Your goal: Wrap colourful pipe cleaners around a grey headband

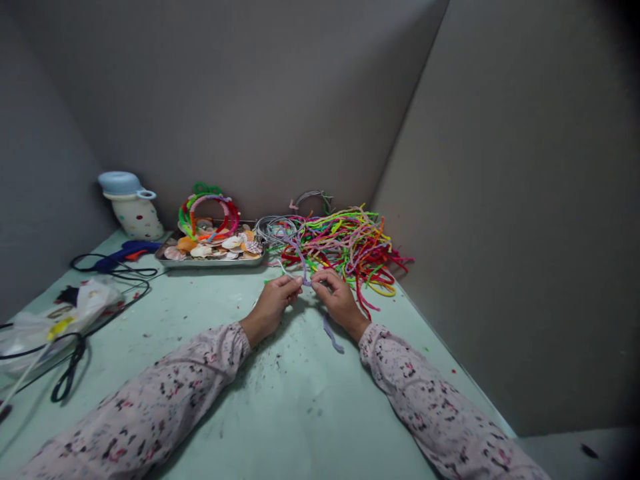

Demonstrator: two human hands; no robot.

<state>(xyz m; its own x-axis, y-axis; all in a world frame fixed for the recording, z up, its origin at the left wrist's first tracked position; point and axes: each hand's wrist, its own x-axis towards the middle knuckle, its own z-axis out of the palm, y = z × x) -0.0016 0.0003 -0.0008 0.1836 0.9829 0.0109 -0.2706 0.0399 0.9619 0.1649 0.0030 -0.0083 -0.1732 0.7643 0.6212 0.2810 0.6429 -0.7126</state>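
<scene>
Near the front of the coloured pile, my left hand point(274, 304) pinches a purple pipe cleaner point(303, 265) together with a thin pale wire point(286, 271). My right hand point(341, 304) is closed at the fingertips on the same purple pipe cleaner, just beside the left fingers. One end of it stands up above the hands. Below my right hand, a loose lilac length point(332, 335) hangs or lies against the table; I cannot tell whether it joins the held one.
Several bright pipe cleaners point(350, 237) are heaped behind my hands, with a coil of grey wire point(275, 230) alongside. A metal tray point(215, 263) holds seashells and a wrapped colourful ring point(235, 217). Leftward are a bottle point(137, 217), a blue glue gun point(120, 255), cables and a plastic bag point(97, 300).
</scene>
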